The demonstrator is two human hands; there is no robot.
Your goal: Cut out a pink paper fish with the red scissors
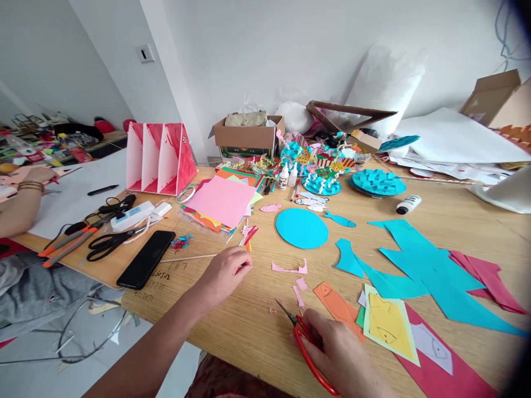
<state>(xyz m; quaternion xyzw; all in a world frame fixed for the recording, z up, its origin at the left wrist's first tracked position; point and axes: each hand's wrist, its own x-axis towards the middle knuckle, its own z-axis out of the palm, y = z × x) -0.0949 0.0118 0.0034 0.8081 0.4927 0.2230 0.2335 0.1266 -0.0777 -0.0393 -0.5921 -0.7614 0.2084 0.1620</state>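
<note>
My right hand (332, 342) is wrapped round the red handles of a pair of scissors (296, 327), whose blades point away over the tabletop. Left of it, my left hand (228, 272) is closed, thumb against curled fingers; a speck of colour shows there, too small to name. Pink paper scraps (290, 269) lie between the hands. Beside my right hand are an orange paper with a drawn fish (338, 304) and a yellow paper fish drawing (385, 320). Beyond them sit a blue paper oval (302, 228), a blue paper fish (341, 219) and a pink paper fish (271, 208).
Blue paper offcuts (431, 265) spread across the right. A phone (146, 260), black scissors (108, 242) and a power strip (133, 215) lie left. Stacked coloured paper (222, 199), glue bottles (284, 177) and a cardboard box (244, 135) stand behind. Another person's arm (25, 204) rests far left.
</note>
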